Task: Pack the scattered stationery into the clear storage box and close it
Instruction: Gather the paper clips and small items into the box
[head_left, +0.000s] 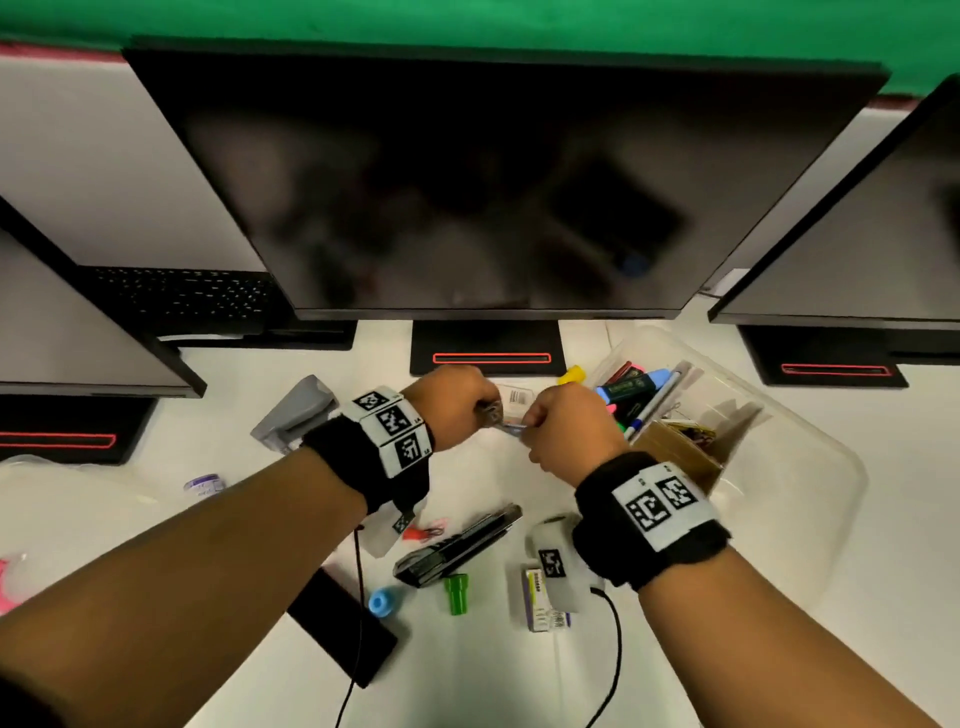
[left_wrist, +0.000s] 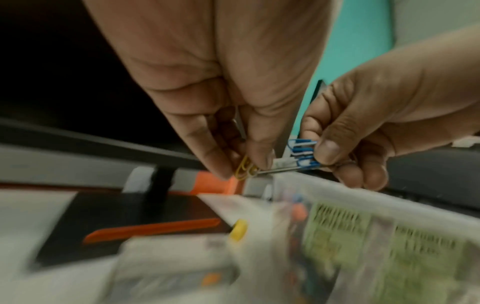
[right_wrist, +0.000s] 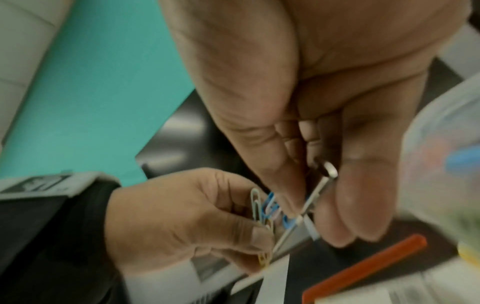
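Observation:
Both hands meet over the white desk just left of the clear storage box (head_left: 810, 467). My left hand (head_left: 491, 413) pinches a bunch of paper clips, yellow ones (left_wrist: 245, 168) showing at its fingertips. My right hand (head_left: 530, 423) pinches blue paper clips (left_wrist: 302, 152) and a thin metal pin (right_wrist: 328, 170) with a round end that runs between the two hands. The box stands open and holds markers, a highlighter (head_left: 631, 387) and a brown cardboard box (head_left: 675, 452). Motion blurs both wrist views.
Loose on the desk near me lie a black stapler (head_left: 457, 545), a green cap (head_left: 456, 592), a blue cap (head_left: 382, 603) and a staples box (head_left: 540, 597). A grey hole punch (head_left: 298, 410) sits left. Monitor stands line the back; a yellow cap (head_left: 571, 374) lies beside the box.

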